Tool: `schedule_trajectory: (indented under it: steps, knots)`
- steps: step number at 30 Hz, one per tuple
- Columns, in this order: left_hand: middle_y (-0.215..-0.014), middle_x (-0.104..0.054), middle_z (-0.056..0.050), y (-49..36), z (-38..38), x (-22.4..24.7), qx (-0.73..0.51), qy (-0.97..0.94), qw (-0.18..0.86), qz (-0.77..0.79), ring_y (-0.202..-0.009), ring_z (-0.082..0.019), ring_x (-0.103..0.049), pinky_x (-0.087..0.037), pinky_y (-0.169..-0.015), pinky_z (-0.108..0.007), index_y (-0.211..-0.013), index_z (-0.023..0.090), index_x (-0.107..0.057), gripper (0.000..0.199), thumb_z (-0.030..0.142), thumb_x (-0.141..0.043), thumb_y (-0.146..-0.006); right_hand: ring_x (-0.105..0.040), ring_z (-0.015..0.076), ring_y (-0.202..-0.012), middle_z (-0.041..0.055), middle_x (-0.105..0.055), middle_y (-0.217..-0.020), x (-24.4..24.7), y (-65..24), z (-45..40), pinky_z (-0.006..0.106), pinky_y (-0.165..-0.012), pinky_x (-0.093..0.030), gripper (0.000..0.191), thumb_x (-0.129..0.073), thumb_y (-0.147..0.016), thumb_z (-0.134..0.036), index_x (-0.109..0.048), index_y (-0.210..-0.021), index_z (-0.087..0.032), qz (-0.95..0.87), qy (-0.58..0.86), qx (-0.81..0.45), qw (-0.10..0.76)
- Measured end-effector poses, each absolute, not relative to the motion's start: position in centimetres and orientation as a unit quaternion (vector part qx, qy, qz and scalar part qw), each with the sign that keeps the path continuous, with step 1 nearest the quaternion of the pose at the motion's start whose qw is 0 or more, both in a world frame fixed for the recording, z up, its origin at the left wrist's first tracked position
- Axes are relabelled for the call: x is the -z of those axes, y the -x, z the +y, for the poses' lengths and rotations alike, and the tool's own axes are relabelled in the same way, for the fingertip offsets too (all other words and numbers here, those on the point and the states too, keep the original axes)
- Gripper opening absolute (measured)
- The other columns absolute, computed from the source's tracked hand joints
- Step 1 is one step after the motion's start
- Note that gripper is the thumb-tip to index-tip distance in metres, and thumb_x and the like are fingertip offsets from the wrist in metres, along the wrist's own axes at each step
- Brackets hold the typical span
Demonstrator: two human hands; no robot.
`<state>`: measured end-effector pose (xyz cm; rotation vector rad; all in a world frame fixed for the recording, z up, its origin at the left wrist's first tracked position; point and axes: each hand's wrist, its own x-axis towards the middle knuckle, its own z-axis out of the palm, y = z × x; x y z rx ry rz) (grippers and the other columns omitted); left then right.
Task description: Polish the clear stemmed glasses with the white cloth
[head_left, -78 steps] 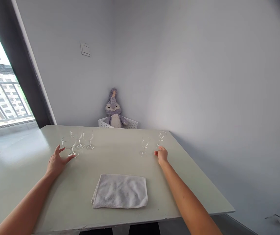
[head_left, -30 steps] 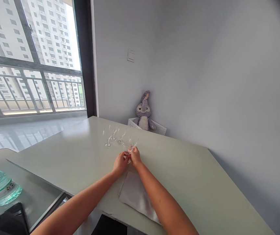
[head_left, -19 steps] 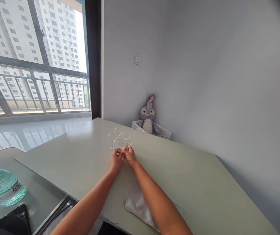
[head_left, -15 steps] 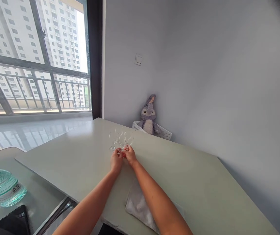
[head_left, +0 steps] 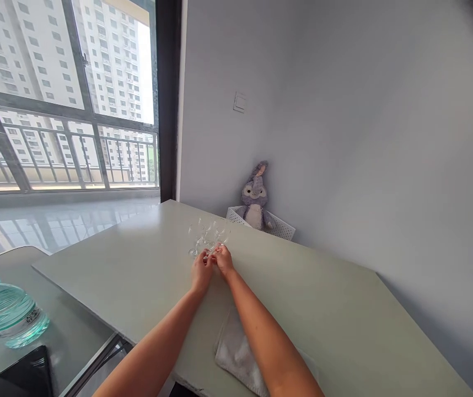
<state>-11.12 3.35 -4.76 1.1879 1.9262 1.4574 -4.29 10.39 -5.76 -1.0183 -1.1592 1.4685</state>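
Several clear wine glasses (head_left: 209, 232) stand close together on the pale tabletop (head_left: 145, 275). My left hand (head_left: 202, 268) is at their near side, its fingers curled round the low part of a glass. My right hand (head_left: 222, 259) sits right beside it, fingers closed at the same spot on the glass. The two hands nearly touch, and the fingers hide part of the stems and bases. Under my right forearm lies a folded light grey cloth (head_left: 240, 355).
At the left, a water bottle (head_left: 11, 314) with a teal cap and a black phone (head_left: 21, 375) rest on a lower grey surface. Beyond the table's far edge, a plush rabbit (head_left: 255, 201) sits in a white perforated basket (head_left: 281, 227). Walls close off the right and back.
The whole view has shifted slightly, so things appear a little further right. Both hands remain closed at the glasses, with only a small change in finger position.
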Motion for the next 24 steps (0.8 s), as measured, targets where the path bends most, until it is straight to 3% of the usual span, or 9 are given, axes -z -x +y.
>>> schedule_trajectory:
  steps: [5,16,24]
  knots:
    - [-0.100,-0.065,-0.007,11.2,3.5,5.0,-0.533,-0.439,0.234,0.685,-0.088,-0.015,-0.061,-0.044,-0.076,-0.024,-0.114,0.017,-0.053,0.035,0.021,-0.047,-0.079,-0.060,0.0104,-0.070,0.0026,-0.056,-0.112,5.6,3.9,10.2,0.022,-0.060,-0.051,0.043,-0.052,-0.061,-0.015,-0.050,-0.103,-0.023,-0.478,0.405,-0.613,0.481]
    - [-0.099,-0.061,-0.008,11.2,3.4,5.0,-0.548,-0.429,0.215,0.685,-0.087,-0.017,-0.059,-0.044,-0.078,-0.028,-0.102,0.016,-0.056,0.027,0.020,-0.048,-0.077,-0.062,0.0136,-0.076,0.0026,-0.057,-0.112,5.0,3.8,9.4,0.024,-0.064,-0.051,0.041,-0.053,-0.060,-0.012,-0.053,-0.101,-0.021,-0.510,0.378,-0.620,0.461]
    - [-0.095,-0.056,-0.006,11.1,3.5,4.9,-0.570,-0.404,0.199,0.688,-0.071,-0.012,-0.057,-0.046,-0.071,-0.027,-0.105,0.017,-0.052,0.029,0.021,-0.048,-0.076,-0.061,0.0155,-0.080,0.0028,-0.060,-0.109,5.0,3.6,9.0,0.027,-0.068,-0.051,0.046,-0.055,-0.060,-0.012,-0.053,-0.105,-0.021,-0.522,0.358,-0.630,0.450]
